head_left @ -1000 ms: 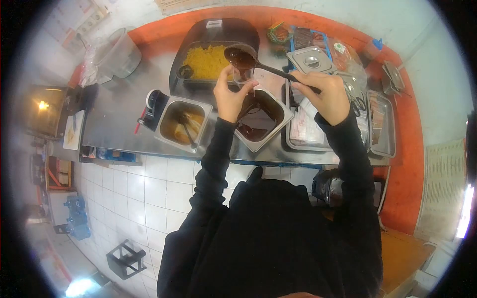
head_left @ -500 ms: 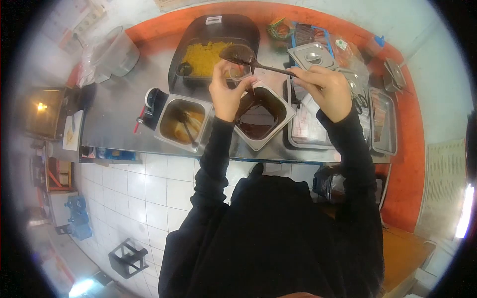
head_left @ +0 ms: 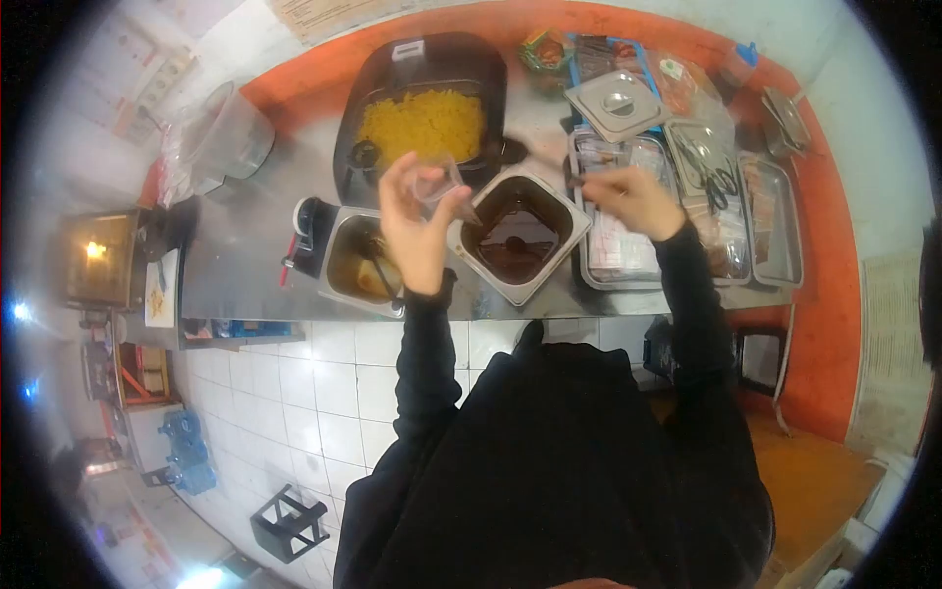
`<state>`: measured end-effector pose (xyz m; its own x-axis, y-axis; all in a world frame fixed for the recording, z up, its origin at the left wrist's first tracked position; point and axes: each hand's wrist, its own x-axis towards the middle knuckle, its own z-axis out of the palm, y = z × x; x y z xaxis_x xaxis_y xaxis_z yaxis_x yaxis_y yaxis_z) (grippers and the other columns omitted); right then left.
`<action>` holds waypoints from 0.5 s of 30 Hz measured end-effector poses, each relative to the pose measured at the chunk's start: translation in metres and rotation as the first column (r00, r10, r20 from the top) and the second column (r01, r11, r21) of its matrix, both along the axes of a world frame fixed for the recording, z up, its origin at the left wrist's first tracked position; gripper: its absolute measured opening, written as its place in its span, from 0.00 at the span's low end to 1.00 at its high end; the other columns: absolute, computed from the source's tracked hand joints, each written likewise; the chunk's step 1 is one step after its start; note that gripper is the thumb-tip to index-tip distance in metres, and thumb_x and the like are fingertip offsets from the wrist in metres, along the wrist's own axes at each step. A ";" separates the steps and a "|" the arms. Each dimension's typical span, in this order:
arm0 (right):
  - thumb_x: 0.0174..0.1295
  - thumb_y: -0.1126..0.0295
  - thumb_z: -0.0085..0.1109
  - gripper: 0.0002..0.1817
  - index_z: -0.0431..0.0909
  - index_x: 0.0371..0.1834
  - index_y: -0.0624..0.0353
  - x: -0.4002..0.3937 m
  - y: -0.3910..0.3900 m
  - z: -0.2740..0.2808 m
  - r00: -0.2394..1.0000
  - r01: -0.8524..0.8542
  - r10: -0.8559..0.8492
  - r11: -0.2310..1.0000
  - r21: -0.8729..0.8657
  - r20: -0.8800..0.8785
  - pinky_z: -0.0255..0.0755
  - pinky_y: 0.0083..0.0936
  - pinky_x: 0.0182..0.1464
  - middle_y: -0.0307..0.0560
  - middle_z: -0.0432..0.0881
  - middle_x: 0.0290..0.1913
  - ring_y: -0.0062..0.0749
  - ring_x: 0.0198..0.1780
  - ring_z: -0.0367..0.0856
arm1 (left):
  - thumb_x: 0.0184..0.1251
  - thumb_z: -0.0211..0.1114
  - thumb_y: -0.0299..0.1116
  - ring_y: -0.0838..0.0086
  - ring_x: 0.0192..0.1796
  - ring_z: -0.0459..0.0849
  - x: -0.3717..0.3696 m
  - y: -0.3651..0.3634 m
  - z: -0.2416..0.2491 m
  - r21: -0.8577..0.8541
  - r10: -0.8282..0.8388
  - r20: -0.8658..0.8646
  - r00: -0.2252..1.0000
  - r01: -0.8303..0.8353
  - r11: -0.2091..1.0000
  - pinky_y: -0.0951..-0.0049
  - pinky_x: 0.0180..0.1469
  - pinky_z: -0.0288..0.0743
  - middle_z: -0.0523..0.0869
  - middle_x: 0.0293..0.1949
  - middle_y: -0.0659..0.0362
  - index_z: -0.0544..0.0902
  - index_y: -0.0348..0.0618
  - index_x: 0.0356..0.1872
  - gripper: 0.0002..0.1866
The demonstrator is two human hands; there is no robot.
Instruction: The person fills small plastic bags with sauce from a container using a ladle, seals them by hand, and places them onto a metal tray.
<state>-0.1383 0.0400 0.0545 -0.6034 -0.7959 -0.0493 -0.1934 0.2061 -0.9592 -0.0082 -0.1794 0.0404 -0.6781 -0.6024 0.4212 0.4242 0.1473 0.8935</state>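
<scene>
My left hand (head_left: 416, 221) is closed around a small clear plastic cup (head_left: 446, 182), held by the left rim of a square metal container (head_left: 468, 257) of dark brown sauce (head_left: 518, 236). How full the cup is, I cannot make out. To the right, my right hand (head_left: 636, 201) grips the end of a ladle's handle. The dark ladle (head_left: 512, 151) is smeared by motion, and its bowl shows behind the container's far rim. Left of my left wrist, a second metal container (head_left: 337, 263) holds brownish sauce and a dark-handled utensil.
Behind stands a black pan (head_left: 417, 74) of yellow shredded food (head_left: 422, 123). Trays of packets (head_left: 618, 245), a metal lid (head_left: 616, 103) and scissors (head_left: 719, 187) lie at right. A clear bucket (head_left: 231, 137) is at left. A black stool (head_left: 287, 523) stands on the floor.
The ladle, earlier tipped over the cup, has moved off it and back behind the sauce container. My left hand with the cup is lower and further left. The view has shifted slightly.
</scene>
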 end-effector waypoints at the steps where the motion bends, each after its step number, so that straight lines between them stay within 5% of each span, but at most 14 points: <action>1: 0.55 0.64 0.56 0.14 0.79 0.42 0.60 0.003 0.001 -0.017 0.928 -0.003 0.077 0.980 0.200 -0.364 0.65 0.25 0.23 0.45 0.74 0.18 0.30 0.18 0.72 | 0.41 0.69 0.18 0.75 0.43 0.73 0.005 0.003 0.003 0.003 -0.021 0.006 1.000 0.021 1.000 0.76 0.48 0.67 0.75 0.37 0.59 0.67 0.39 0.51 0.32; 3: 0.50 0.67 0.58 0.13 0.80 0.39 0.55 0.017 -0.001 -0.068 0.775 0.030 0.138 0.967 0.254 -0.617 0.70 0.34 0.38 0.51 0.79 0.27 0.45 0.30 0.77 | 0.42 0.69 0.17 0.75 0.43 0.73 0.011 0.016 0.014 0.132 -0.043 0.061 0.997 0.035 0.991 0.75 0.47 0.69 0.75 0.37 0.58 0.67 0.39 0.52 0.31; 5: 0.47 0.69 0.61 0.13 0.79 0.37 0.59 0.038 -0.009 -0.070 0.825 0.076 0.135 0.936 0.344 -0.549 0.71 0.30 0.38 0.52 0.79 0.32 0.45 0.36 0.77 | 0.44 0.67 0.16 0.75 0.44 0.73 0.012 0.025 0.013 0.041 -0.030 0.108 0.994 0.026 0.999 0.75 0.48 0.69 0.75 0.38 0.58 0.68 0.39 0.51 0.29; 7: 0.45 0.73 0.62 0.10 0.79 0.32 0.59 0.051 -0.012 -0.069 0.780 0.123 -0.044 0.989 0.085 -0.624 0.71 0.28 0.39 0.49 0.78 0.35 0.41 0.37 0.77 | 0.49 0.64 0.17 0.75 0.44 0.75 0.011 0.040 0.010 -0.015 -0.036 0.110 0.993 0.038 0.999 0.78 0.46 0.69 0.76 0.38 0.57 0.69 0.37 0.51 0.25; 8: 0.45 0.73 0.62 0.10 0.79 0.32 0.59 0.058 -0.011 -0.062 0.783 0.140 -0.054 0.986 0.091 -0.619 0.71 0.28 0.39 0.49 0.78 0.35 0.41 0.37 0.77 | 0.49 0.64 0.17 0.75 0.44 0.75 0.012 0.048 0.008 -0.009 -0.054 0.116 0.992 0.055 0.998 0.78 0.46 0.69 0.76 0.38 0.57 0.69 0.37 0.51 0.25; 10: 0.43 0.73 0.63 0.10 0.75 0.29 0.61 0.074 -0.008 -0.035 0.855 0.155 -0.306 0.922 -0.356 -0.419 0.70 0.30 0.40 0.47 0.75 0.33 0.42 0.40 0.75 | 0.49 0.64 0.17 0.74 0.44 0.75 0.013 0.071 0.006 0.045 -0.123 0.140 0.982 0.118 0.992 0.77 0.46 0.68 0.76 0.39 0.57 0.69 0.36 0.50 0.24; 15: 0.40 0.75 0.66 0.14 0.71 0.30 0.61 0.103 0.009 -0.013 0.702 0.336 -0.600 0.754 -0.565 -0.384 0.70 0.25 0.37 0.46 0.73 0.31 0.38 0.34 0.75 | 0.47 0.65 0.17 0.74 0.44 0.74 0.020 0.133 0.006 0.226 -0.250 0.111 0.962 0.220 0.949 0.76 0.47 0.69 0.75 0.39 0.57 0.69 0.37 0.50 0.25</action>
<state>-0.0348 0.0489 0.0418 -0.7217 -0.2511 0.6451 -0.6693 0.0152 -0.7429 0.0116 -0.0468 0.0468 -0.8529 -0.4838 0.1962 0.2960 -0.1387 0.9451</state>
